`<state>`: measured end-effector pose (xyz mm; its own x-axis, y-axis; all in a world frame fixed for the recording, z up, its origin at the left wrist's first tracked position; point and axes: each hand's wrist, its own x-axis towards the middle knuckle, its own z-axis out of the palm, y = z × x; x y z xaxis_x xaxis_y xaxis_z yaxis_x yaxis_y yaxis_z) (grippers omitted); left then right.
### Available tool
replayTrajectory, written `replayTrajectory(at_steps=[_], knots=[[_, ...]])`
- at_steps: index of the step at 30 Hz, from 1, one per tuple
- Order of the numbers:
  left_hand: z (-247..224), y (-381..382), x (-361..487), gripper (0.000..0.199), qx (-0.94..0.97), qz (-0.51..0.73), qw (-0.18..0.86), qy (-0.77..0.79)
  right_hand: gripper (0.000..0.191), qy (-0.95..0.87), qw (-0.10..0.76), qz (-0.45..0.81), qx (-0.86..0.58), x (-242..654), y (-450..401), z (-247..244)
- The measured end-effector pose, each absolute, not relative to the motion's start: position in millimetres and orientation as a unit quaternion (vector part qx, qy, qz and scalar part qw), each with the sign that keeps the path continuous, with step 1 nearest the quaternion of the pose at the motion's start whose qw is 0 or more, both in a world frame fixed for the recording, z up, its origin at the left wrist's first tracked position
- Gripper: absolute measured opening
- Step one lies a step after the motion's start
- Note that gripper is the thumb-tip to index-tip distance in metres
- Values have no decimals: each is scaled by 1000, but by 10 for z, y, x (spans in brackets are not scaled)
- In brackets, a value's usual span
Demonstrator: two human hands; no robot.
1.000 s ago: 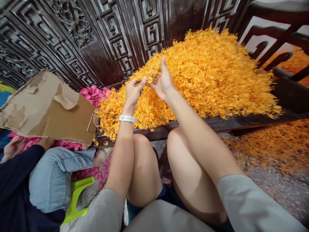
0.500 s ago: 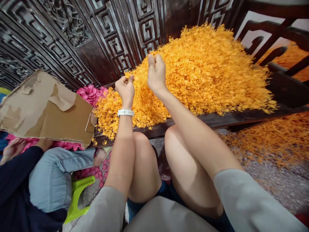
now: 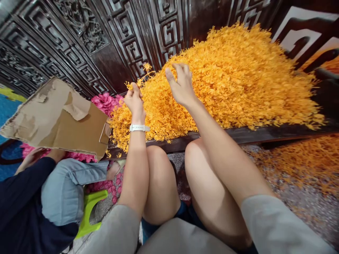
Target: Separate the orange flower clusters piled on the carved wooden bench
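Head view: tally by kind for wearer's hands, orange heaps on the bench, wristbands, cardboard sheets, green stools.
Wearer's hands: 2 (left hand, right hand)
Orange heap on the bench: 1 (single pieces too dense to count)
White wristband: 1
Cardboard sheet: 1
Green stool: 1
Total: 6

Both arms [image 3: 136, 158] stretch forward; the left hand [image 3: 134, 102] pinches, the right hand [image 3: 182, 87] hovers apart, thumb [image 3: 170, 77] spread from curved fingers [image 3: 180, 70].

No lettering, label, brand, number or sign can be read. The cardboard [image 3: 76, 132], the white wristband [image 3: 137, 127] and the lime-green plastic piece [image 3: 87, 215] show no legible print, and the dark panelling [image 3: 112, 72] carries carved patterns, with no readable characters.
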<state>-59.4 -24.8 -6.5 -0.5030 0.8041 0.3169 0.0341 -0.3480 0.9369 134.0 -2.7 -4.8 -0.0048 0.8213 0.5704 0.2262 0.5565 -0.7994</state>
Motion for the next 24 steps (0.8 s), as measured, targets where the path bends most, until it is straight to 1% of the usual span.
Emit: replayTrajectory(at_steps=[2,4,7,9,13,17,20,22,24], knots=[[-39,-250,-454,64,400,731,246,494,84,-649,579,307,-387,1280,-57,-45],[-34,-246,-329,58,412,731,244,485,81,-610,578,397,-368,1193,-124,0],[-28,-265,-164,41,455,714,260,465,80,-532,575,529,-326,1041,-212,73],[-14,-307,-71,34,498,685,285,450,80,-498,577,567,-312,969,-242,107],[35,-415,57,33,558,621,331,439,78,-484,571,569,-341,970,-267,130],[71,-463,82,30,558,612,357,431,77,-499,544,583,-339,1075,-260,96],[52,-419,18,31,549,628,337,437,73,-514,543,562,-354,1125,-207,65],[25,-359,-49,33,528,650,308,451,67,-524,553,538,-361,1120,-179,64],[5,-297,-115,35,509,660,301,465,59,-534,572,507,-361,1078,-219,100]])
